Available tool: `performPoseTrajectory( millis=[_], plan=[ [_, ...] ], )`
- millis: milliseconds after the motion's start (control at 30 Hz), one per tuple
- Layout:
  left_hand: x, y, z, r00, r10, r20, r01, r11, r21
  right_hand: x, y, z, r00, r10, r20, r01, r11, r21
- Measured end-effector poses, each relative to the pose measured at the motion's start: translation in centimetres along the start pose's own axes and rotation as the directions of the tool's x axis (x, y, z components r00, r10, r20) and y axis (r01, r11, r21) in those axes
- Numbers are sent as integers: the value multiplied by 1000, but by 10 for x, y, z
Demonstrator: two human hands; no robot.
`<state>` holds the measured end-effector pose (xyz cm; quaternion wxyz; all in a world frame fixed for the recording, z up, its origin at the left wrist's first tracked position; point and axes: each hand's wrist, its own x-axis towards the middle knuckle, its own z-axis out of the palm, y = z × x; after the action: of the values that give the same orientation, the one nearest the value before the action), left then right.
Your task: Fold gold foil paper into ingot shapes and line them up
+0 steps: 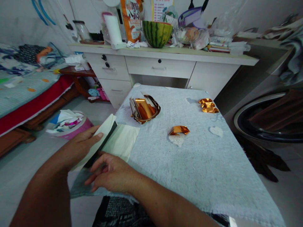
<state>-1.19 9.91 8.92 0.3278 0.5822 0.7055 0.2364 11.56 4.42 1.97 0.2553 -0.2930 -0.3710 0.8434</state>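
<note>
My left hand (87, 140) is closed on a folded pale paper (105, 126), thumb on top, at the table's left edge. Under it shows a dark strip (107, 136), and a flat pale sheet (123, 140) lies on the cloth. My right hand (111, 173) is beside the dark strip, its fingers apart and partly curled. A single folded gold foil piece (179, 130) lies mid-table. Behind it to the left stands a basket-like holder (156, 110) with gold foil sheets (144, 107). Several folded gold pieces (208, 106) sit together at the right edge.
The table has a light blue cloth (189, 167). A white desk (161, 64) behind it bears a watermelon half (157, 33) and other items. A pink bin (78, 129) with papers stands on the floor at left, near a bed (30, 91). A washing machine (260, 104) is at right.
</note>
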Motion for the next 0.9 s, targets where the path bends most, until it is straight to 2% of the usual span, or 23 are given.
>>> performPoseTrajectory(
  millis=[133, 400, 700, 900],
  plan=[
    [-2, 2, 0, 994, -52, 97, 56, 998, -41, 2, -1, 0, 1000, 0, 8, -1, 1000, 17],
    [-2, 3, -1, 991, -41, 127, 47, 998, -44, 3, 0, 0, 999, -29, -17, 30, 999, 32],
    [-1, -2, 2, 998, -33, 55, 32, 999, 8, 7, 6, -2, 996, -84, -10, 84, 996, 14],
    [-3, 3, 3, 996, -70, 46, 72, 997, -37, 3, 2, -1, 996, -86, -24, 88, 995, 49]
  ],
)
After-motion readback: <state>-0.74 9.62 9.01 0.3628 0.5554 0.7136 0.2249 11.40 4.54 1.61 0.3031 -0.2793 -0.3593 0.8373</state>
